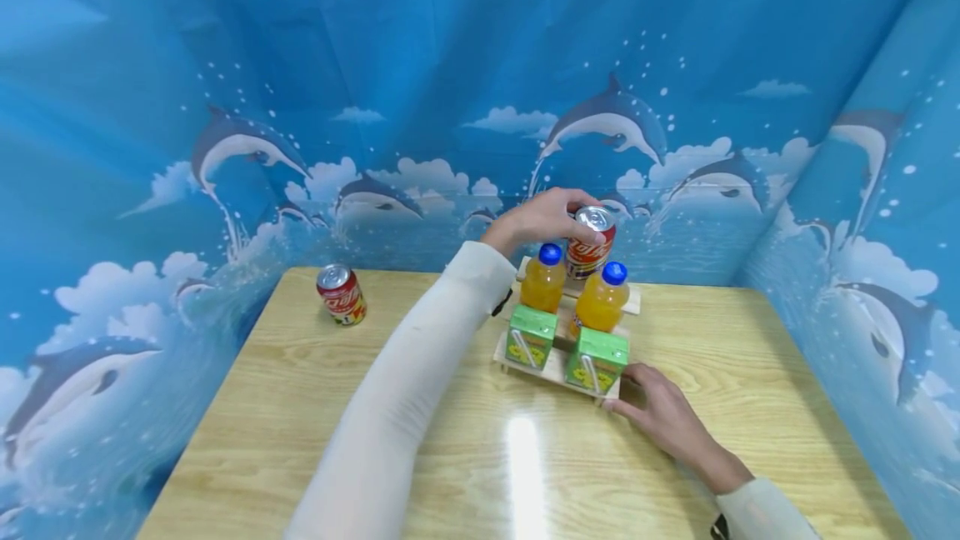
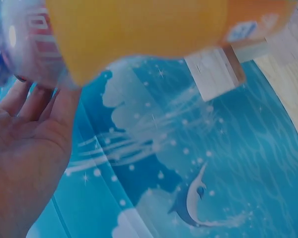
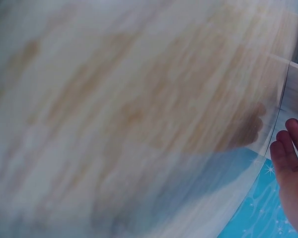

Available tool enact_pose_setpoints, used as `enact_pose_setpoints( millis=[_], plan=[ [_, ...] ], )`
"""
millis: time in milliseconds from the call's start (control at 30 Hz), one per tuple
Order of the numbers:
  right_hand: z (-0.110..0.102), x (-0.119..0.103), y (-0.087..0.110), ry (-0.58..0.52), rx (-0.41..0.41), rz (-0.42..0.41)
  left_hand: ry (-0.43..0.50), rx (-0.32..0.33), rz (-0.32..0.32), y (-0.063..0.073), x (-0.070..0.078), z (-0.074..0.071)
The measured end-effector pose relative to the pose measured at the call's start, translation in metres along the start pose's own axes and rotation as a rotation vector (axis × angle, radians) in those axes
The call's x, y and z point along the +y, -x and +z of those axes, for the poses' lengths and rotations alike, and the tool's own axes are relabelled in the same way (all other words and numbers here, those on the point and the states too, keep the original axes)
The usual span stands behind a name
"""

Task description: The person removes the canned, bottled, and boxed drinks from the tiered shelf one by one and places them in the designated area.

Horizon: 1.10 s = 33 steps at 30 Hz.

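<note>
A stepped wooden rack (image 1: 552, 367) stands on the table with drinks on its tiers. At its back, my left hand (image 1: 546, 217) grips a red soda can (image 1: 590, 250) near the top, thumb in front; the can is upright over the top tier, its base partly hidden by bottles. My right hand (image 1: 663, 415) holds the rack's front right corner between thumb and fingers. Two orange juice bottles (image 1: 543, 280) with blue caps stand on the middle tier. Two green juice boxes (image 1: 531, 336) with straws are on the lowest tier. The left wrist view shows an orange bottle (image 2: 154, 29) up close.
Another red soda can (image 1: 342, 295) stands alone on the left of the wooden table (image 1: 300, 423). A blue dolphin-print curtain (image 1: 450, 65) borders the table at the back and sides. The left forearm reaches across the table's middle.
</note>
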State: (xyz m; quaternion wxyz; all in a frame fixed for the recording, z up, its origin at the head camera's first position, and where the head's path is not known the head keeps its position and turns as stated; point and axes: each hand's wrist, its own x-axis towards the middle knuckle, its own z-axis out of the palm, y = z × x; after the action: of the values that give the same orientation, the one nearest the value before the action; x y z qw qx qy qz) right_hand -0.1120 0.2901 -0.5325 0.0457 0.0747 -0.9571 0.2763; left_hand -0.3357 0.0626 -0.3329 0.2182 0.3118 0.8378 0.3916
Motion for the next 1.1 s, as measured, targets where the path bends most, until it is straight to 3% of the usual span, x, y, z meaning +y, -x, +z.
enact_pose_setpoints(
  millis=[300, 633, 1100],
  plan=[
    [0.002, 0.004, 0.000, 0.014, 0.009, -0.005, 0.060, 0.100, 0.015, 0.013, -0.017, -0.018],
    [0.002, 0.002, -0.001, 0.000, -0.013, 0.001, 0.078, 0.212, 0.026, 0.039, -0.042, -0.040],
    [0.003, 0.003, -0.001, 0.005, -0.001, 0.008, 0.079, 0.245, -0.049, 0.073, -0.084, -0.061]
  ],
)
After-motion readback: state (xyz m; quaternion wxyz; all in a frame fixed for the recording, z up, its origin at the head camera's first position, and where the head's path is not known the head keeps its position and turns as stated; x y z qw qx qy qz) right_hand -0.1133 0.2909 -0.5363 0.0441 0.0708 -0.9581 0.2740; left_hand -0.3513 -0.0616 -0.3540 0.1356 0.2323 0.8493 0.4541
